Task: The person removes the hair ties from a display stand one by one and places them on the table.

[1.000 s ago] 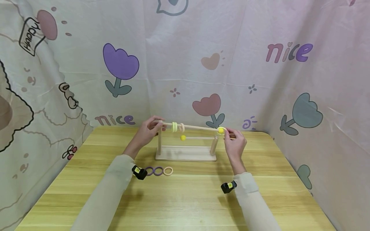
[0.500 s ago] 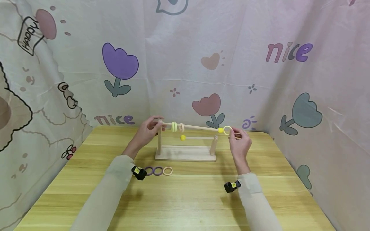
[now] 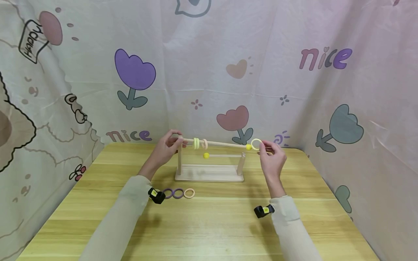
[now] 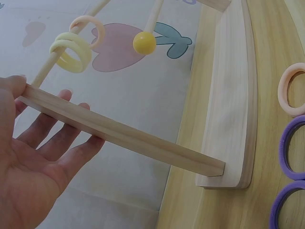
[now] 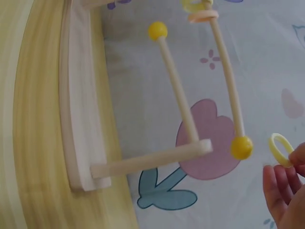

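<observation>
My left hand grips the top of the left post of a wooden stand, thumb on one side and fingers on the other. From that post a long rod runs right, ending in a yellow ball. Two pale yellow rings and a peach ring hang on it near the left. My right hand pinches another pale yellow ring between thumb and fingers, just beyond the ball and off the rod. A lower rod with its own yellow ball extends left from the right post.
In front of the stand's base, a cream-peach ring and two purple rings lie in a row on the wooden table. Part of the row is hidden by the left wrist camera. A printed curtain hangs behind.
My right hand has moved right, taking the pale yellow ring from around the upper rod's ball to just beyond it. My left hand stays on the post.
</observation>
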`<state>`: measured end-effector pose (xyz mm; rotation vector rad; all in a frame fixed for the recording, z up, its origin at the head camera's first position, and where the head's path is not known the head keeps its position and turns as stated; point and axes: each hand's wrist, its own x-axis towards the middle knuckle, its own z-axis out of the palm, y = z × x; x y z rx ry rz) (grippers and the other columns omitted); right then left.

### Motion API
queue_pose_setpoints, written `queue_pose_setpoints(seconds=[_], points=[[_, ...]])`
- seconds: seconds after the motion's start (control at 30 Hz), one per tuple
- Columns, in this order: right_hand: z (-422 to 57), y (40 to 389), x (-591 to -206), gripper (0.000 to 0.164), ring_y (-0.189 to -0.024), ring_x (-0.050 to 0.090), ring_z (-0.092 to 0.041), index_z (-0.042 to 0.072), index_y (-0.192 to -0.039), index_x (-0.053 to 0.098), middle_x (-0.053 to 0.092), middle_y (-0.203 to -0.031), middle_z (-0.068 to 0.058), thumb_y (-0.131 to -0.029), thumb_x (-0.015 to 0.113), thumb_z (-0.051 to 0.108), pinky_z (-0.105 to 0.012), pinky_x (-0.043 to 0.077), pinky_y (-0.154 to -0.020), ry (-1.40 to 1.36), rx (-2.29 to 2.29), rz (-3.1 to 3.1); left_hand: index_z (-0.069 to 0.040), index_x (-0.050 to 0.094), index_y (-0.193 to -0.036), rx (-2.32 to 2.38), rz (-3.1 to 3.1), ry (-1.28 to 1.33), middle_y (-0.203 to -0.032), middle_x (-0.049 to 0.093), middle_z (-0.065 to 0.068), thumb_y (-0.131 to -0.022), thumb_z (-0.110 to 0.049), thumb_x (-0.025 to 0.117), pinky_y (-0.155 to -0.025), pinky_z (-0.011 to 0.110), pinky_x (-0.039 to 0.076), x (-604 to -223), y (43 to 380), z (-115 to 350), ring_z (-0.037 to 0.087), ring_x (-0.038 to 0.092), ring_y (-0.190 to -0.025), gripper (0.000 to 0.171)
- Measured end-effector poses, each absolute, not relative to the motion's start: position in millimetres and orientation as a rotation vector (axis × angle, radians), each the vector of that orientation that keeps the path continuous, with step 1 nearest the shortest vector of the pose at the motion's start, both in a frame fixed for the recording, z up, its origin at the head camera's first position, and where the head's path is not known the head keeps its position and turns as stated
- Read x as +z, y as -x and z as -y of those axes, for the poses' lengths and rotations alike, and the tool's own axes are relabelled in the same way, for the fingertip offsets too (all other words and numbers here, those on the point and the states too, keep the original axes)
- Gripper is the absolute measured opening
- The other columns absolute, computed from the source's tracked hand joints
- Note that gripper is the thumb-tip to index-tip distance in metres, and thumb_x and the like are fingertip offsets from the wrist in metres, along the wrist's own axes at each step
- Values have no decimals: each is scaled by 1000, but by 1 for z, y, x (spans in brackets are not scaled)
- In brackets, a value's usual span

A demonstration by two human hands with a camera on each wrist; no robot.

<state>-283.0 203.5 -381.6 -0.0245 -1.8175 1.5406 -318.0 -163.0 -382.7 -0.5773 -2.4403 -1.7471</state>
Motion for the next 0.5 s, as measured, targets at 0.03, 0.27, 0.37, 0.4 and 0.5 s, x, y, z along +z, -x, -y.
queue_pose_setpoints(seconds=[0.03,0.27,0.37,0.4,0.5], points=[[-202,282,-380,19,-69,63,5,-17,-107,71,67,-100,-32,-93,68,-4,-9,55,-61,22,1555,1838,-12,49,-131,-1750,2440,577,-128,69,26,-109,-34,53,-95,45,56,-383,318,163,45,66,-121,32],[-197,282,-380,21,-72,65,0,-10,-110,73,70,-107,-31,-93,72,2,-17,59,-64,-2,1653,2002,-11,49,-131,-1756,2438,578,-129,68,28,-109,-33,52,-94,45,56,-384,319,163,45,66,-120,32],[-194,282,-379,20,-73,67,-3,-10,-109,74,71,-106,-30,-93,72,2,-23,62,-67,-19,1683,2035,-11,49,-131,-1755,2441,578,-129,68,28,-109,-33,52,-98,50,55,-383,318,163,44,66,-120,32],[-193,282,-378,20,-73,67,-4,-10,-108,74,71,-106,-29,-93,72,2,-24,62,-67,-26,1694,2046,-11,49,-131,-1755,2442,577,-129,69,27,-109,-34,52,-99,51,55,-382,318,163,43,67,-120,32],[-189,281,-378,20,-72,67,-4,-11,-108,73,71,-104,-27,-93,73,2,-24,62,-68,-39,1728,2101,-11,49,-131,-1754,2445,576,-129,69,27,-109,-34,52,-101,54,54,-382,318,163,43,67,-120,32]])
